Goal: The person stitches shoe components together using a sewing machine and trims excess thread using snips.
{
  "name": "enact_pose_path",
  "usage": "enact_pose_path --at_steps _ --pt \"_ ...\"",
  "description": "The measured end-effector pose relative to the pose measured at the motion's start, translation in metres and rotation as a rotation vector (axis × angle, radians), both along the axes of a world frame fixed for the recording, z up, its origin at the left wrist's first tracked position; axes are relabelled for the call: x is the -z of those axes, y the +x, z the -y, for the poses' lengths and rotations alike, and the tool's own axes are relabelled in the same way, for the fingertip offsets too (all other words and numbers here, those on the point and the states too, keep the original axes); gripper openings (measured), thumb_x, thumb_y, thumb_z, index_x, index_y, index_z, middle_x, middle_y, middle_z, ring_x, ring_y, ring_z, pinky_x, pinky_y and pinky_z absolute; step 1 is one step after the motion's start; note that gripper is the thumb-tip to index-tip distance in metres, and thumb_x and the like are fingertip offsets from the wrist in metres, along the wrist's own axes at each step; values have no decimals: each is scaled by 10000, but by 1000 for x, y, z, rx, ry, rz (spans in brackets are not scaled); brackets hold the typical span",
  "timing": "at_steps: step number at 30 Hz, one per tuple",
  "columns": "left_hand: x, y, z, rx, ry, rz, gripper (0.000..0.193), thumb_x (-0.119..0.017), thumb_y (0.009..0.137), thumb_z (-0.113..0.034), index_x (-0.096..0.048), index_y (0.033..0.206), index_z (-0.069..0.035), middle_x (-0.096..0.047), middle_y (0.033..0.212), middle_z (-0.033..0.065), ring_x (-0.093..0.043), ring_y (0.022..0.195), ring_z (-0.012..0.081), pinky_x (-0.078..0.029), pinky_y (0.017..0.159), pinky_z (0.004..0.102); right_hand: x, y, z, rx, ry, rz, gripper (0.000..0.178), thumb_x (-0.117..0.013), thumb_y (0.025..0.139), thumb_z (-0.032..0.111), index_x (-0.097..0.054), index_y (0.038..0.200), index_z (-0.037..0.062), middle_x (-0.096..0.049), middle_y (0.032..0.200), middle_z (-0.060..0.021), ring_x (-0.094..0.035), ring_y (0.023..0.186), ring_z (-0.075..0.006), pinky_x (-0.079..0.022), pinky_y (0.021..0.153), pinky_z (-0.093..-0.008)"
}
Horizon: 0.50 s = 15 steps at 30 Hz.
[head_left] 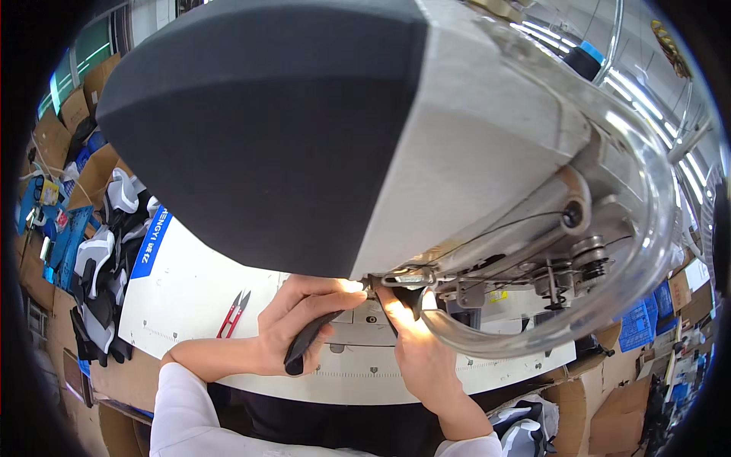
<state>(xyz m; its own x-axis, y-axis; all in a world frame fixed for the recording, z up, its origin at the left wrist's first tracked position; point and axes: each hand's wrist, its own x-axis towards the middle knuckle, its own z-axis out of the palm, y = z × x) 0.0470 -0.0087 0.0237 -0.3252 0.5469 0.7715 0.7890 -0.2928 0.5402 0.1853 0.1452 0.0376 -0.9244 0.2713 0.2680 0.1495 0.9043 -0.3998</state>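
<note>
My left hand (285,321) is closed round a black, curved piece of material (311,341), whose rounded end hangs below the fingers. Its thumb and forefinger reach up to the lit stitching area of a sewing machine (464,160). Close by on the right, my right hand (426,362) holds black material between its fingers, just under the machine head. Whether both hands hold the same piece is hard to see. The needle and the fingertips are partly hidden by the machine head and glare.
Red-handled thread snips (234,314) lie left of my left hand on the white table (202,282). A clear curved tube (518,343) arches near my right hand. Black and white cut pieces (99,282) are heaped at the left; more (525,426) sit below the table at right.
</note>
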Motion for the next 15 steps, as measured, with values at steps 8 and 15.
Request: enact_pose_path --at_steps 8,15 --pt "8 0 -7 126 -68 -275 375 -657 747 7 -634 1115 80 -581 1077 184 -621 973 320 -539 828 364 4 -7 2 18 157 -63 639 -536 704 -107 -577 1307 103 -599 1040 -183 -583 785 -339 -470 703 -407" --pt "-2 -2 -7 -107 -114 -718 423 -648 714 -41 -609 1113 92 -593 1094 184 -609 1062 321 -551 871 354 28 -10 9 39 -403 -451 505 -638 863 -62 -420 1316 -106 -583 1124 -157 -583 992 -169 -471 850 -265"
